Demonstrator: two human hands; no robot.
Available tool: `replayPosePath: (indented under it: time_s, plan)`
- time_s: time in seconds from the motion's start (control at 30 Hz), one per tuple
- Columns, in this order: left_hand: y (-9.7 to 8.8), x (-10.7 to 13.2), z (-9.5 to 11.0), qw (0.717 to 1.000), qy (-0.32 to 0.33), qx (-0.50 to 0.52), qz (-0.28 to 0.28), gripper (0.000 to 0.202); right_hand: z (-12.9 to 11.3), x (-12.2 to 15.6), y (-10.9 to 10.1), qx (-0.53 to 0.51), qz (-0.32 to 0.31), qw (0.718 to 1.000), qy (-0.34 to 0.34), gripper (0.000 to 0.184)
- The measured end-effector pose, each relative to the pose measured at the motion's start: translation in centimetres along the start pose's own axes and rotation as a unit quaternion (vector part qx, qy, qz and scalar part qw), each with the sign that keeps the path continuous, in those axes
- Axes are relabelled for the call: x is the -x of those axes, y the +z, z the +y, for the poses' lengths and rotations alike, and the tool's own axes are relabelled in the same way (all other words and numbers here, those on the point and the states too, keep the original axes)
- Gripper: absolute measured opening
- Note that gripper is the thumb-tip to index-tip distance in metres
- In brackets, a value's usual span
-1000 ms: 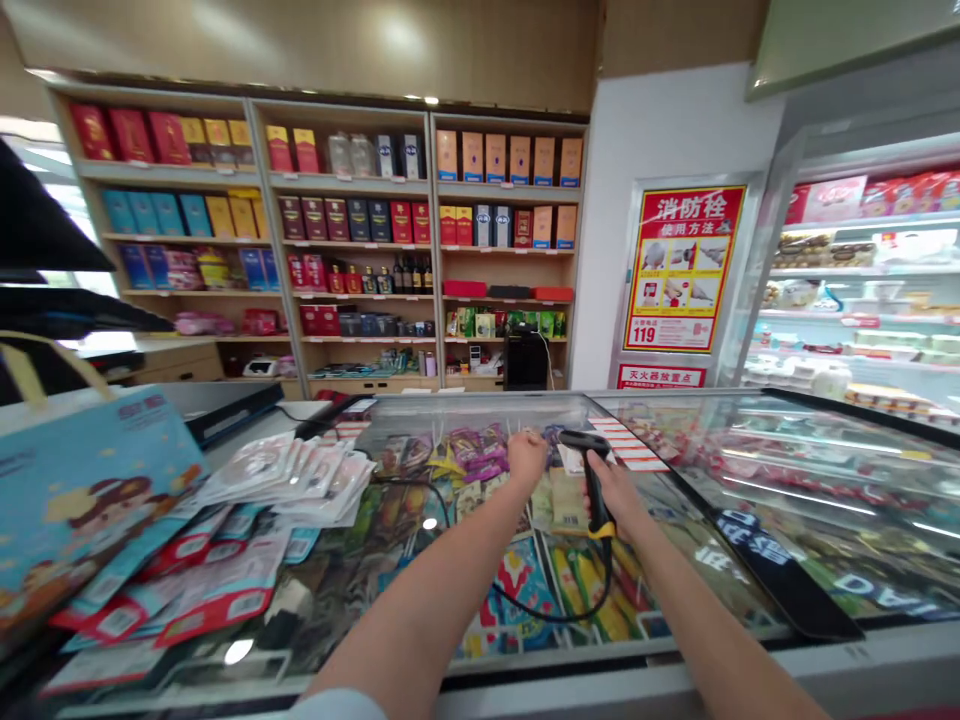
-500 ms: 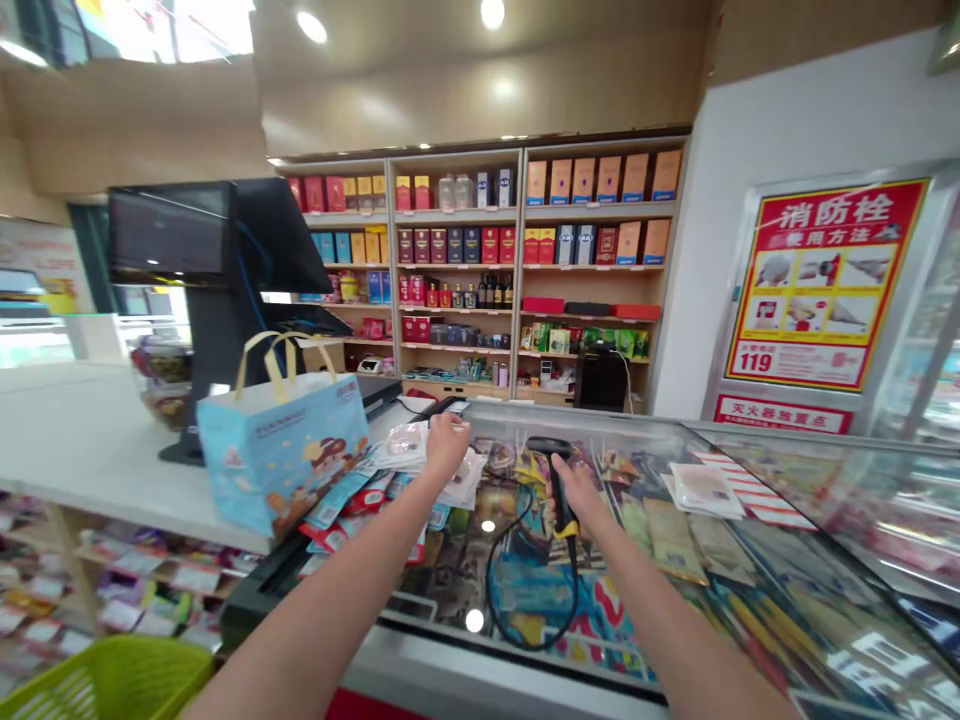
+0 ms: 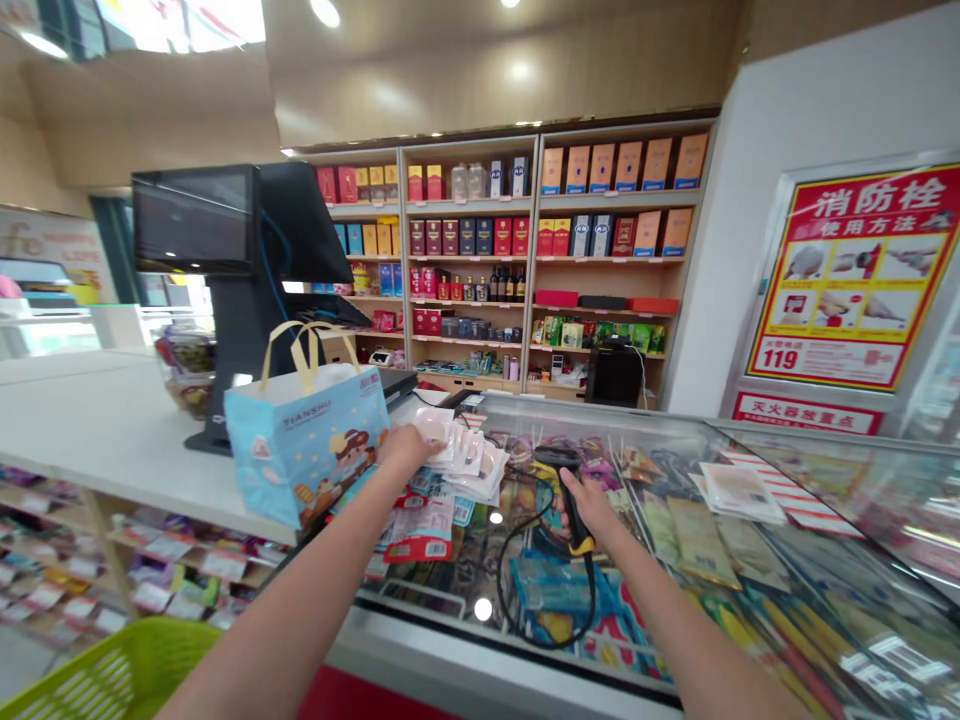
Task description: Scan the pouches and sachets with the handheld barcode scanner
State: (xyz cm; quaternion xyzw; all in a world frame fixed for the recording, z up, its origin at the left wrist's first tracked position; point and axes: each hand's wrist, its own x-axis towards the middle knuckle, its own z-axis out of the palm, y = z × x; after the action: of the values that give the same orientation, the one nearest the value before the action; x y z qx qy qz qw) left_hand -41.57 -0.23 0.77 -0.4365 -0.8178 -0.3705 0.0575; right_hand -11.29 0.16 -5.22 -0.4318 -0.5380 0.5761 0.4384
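Observation:
My right hand [image 3: 589,503] is wrapped around the handle of a black-and-yellow barcode scanner [image 3: 576,510], whose head points left above the glass counter top. The scanner's black cable loops over the glass beneath it. My left hand [image 3: 405,450] is at the left side of a fanned pile of flat white packets [image 3: 471,462], with the thumb on a packet's edge and the other fingers partly hidden. Just below that hand lie red and blue carded packets [image 3: 420,528]. A light blue gift bag [image 3: 304,435] with yellow handles stands directly left of my left hand.
A black checkout screen [image 3: 196,220] rises behind the bag on the white counter [image 3: 75,400]. More white packets [image 3: 742,490] lie at the right on the glass display case [image 3: 637,420]. A green basket [image 3: 127,665] is at lower left. Boxed goods fill the back shelves.
My left hand has moved left and the white packets now show as a fanned pile. Fewer carded packets are covered. The right hand still holds the scanner. The view has shifted slightly.

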Motion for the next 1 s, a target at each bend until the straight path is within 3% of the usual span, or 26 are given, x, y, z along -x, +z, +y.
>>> replayPosePath:
  time_s: [0.1,0.17,0.27,0.4,0.53,0.7,1.0]
  plan:
    - [-0.5,0.9,0.6,0.992,0.065,-0.104,0.015,0.042,0.0,0.0,-0.4,-0.003,0.008,1.0,-0.002,0.035]
    - [-0.7,1.2,1.1,0.992,0.09,-0.074,0.042,0.035,-0.2,0.0,-0.4,0.003,0.011,1.0,-0.005,0.036]
    - [0.2,1.1,2.6,0.994,0.08,0.051,0.054,0.028,-0.5,0.2,-0.3,0.01,-0.002,1.0,0.0,0.04]
    - [3.9,1.7,5.6,0.972,0.033,0.232,0.014,0.022,-0.9,0.4,-0.3,-0.017,-0.012,1.0,0.007,0.042]
    - [8.1,3.6,7.9,0.962,0.016,0.273,-0.009,0.019,-1.0,0.5,-0.3,-0.007,-0.012,1.0,-0.002,0.042]
    - [10.6,5.0,8.1,0.959,0.011,0.279,-0.047,0.016,-1.2,0.7,-0.3,-0.011,-0.031,0.999,-0.008,0.038]
    - [11.1,5.1,7.5,0.96,-0.01,0.275,-0.045,0.016,-1.8,1.3,-0.1,0.018,-0.053,0.998,0.014,0.035]
